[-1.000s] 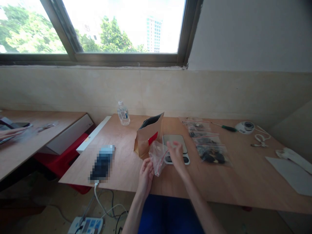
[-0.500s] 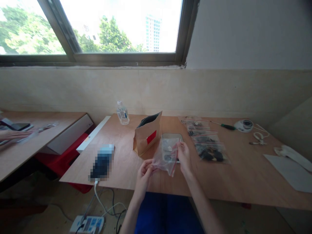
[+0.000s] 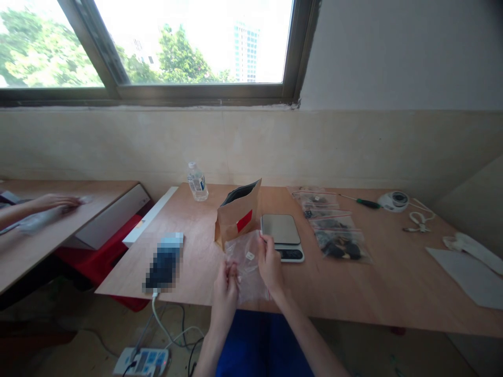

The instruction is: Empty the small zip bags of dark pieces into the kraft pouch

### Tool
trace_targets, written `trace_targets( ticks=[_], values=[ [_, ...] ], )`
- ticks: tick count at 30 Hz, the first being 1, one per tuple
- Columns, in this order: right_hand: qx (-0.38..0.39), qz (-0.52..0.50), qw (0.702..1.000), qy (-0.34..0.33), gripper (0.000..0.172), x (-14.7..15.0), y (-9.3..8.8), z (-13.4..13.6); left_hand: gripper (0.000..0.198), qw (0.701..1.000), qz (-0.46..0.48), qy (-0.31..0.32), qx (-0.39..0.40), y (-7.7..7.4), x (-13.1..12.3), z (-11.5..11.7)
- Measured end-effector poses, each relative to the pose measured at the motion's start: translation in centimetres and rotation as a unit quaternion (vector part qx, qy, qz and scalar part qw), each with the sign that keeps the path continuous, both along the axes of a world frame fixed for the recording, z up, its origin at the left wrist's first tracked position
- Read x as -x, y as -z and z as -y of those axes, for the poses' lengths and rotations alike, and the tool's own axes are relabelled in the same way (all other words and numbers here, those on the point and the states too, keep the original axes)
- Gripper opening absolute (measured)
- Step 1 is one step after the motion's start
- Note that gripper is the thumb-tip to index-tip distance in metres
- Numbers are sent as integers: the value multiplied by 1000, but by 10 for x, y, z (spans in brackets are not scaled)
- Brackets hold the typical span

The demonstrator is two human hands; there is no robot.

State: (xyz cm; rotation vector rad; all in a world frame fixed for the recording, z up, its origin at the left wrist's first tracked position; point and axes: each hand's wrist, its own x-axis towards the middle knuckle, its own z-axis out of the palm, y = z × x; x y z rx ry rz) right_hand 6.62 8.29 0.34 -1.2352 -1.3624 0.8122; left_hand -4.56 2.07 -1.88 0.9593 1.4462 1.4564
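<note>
Both my hands hold a clear plastic zip bag (image 3: 247,262) above the near edge of the wooden table (image 3: 377,283). My left hand (image 3: 226,289) pinches its lower left edge. At the bag's upper right side, my right hand (image 3: 270,265) has its fingers closed on the plastic. A small white label shows inside the bag. Just behind it stand an open brown paper bag with a red label (image 3: 238,215) and a small digital scale (image 3: 283,236).
Several filled zip bags (image 3: 333,230) lie right of the scale. A water bottle (image 3: 197,182), a green-handled screwdriver (image 3: 363,202), a white round device (image 3: 395,200), white cloth (image 3: 471,246) and a blurred phone (image 3: 165,261) are on the table. Another person's arm (image 3: 37,205) rests on the left desk.
The zip bag moved left and down, off the scale, toward me. My right hand followed it left. The person at the left desk shifted their hand.
</note>
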Motion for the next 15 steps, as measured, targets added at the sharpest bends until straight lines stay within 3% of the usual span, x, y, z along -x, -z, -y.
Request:
trace_targets(
  ticks=[7,12,15],
  values=[
    [-6,113,994,-1,27,-21,18,1,28,984,-143,-96,50,7,51,19],
    [6,130,991,-40,29,-37,37,12,26,923,-328,-100,172,3,87,20],
    [5,105,992,-75,29,-36,46,22,28,901,-385,-84,181,0,97,6]
  ],
)
